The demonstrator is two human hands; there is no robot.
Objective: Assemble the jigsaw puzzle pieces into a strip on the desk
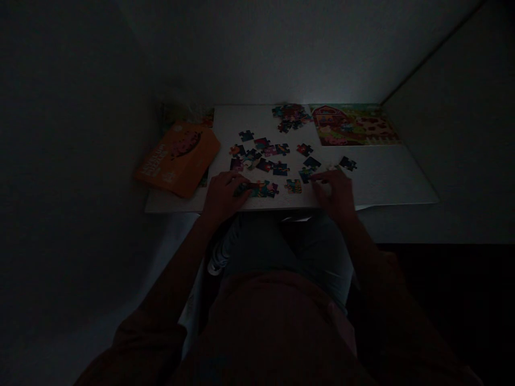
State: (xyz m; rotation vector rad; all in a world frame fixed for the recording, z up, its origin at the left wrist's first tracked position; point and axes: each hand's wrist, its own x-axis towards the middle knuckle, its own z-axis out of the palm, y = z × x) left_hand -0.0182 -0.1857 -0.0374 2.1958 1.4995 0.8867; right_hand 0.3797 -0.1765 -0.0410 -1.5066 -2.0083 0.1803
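Observation:
The light is dim. My left hand (226, 194) lies at the table's near edge, its fingers stretched out over a short strip of joined puzzle pieces (265, 188). Part of that strip is hidden under the fingers. My right hand (337, 194) reaches in from the right, its fingertips closed at a dark puzzle piece (306, 174). Between the hands lies a loose yellow-green puzzle piece (293, 186). Several more loose pieces (264, 164) are scattered just beyond my left hand. A dark piece (348, 163) lies to the right of my right hand.
An orange puzzle box (181, 161) stands at the left of the white table (386, 182). At the back is a cluster of pieces (292, 117), beside a farm picture (354, 126) at the right. Crumpled clear plastic (197, 110) is at the back left. Walls (257, 53) bound the table.

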